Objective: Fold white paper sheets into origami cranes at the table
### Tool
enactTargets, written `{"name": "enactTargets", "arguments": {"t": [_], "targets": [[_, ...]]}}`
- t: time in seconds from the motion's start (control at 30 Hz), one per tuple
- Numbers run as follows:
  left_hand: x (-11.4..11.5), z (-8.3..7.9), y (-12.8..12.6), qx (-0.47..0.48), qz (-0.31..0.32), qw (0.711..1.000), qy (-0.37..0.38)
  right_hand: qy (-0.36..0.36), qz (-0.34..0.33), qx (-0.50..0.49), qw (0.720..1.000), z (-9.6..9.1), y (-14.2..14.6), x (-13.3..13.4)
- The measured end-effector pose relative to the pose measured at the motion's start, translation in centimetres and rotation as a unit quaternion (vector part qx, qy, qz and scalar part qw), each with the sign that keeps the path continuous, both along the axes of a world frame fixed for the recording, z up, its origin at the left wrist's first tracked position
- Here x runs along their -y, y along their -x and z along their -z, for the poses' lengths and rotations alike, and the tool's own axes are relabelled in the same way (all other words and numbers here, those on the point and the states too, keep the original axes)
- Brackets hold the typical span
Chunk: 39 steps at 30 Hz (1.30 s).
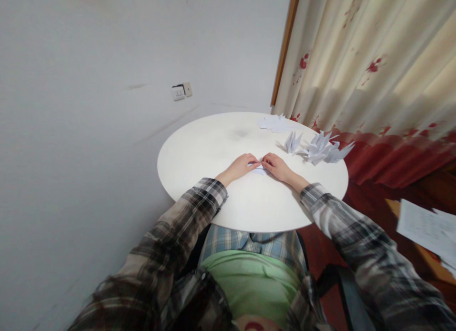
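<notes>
A small folded white paper piece (260, 168) lies on the round white table (213, 150), near its middle. My left hand (241, 165) presses on its left side with fingers curled. My right hand (276, 165) pinches its right side. Most of the paper is hidden under my fingers. Both forearms, in plaid sleeves, rest on the table's near edge.
Several finished folded paper cranes (318, 148) stand at the table's right side, with flat white paper sheets (273, 123) behind them. A curtain (363, 70) hangs at the right, a wall socket (181, 91) sits on the wall, and papers (425, 229) lie at the lower right.
</notes>
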State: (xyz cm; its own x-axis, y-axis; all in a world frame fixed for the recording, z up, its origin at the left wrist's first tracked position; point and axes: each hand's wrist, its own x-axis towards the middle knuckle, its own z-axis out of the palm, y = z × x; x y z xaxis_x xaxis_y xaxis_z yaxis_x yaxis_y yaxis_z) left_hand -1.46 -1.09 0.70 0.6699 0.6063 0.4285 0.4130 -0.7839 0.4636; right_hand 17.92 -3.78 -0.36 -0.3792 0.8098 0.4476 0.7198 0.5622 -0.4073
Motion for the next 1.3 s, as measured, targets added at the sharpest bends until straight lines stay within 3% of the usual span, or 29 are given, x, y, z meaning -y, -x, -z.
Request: {"name": "enactTargets", "arguments": {"t": [1.3], "targets": [[0.01, 0.06, 0.01, 0.002, -0.005, 1.0, 0.008, 0.012, -0.004, 0.003, 1.0, -0.22, -0.03, 0.04]]}}
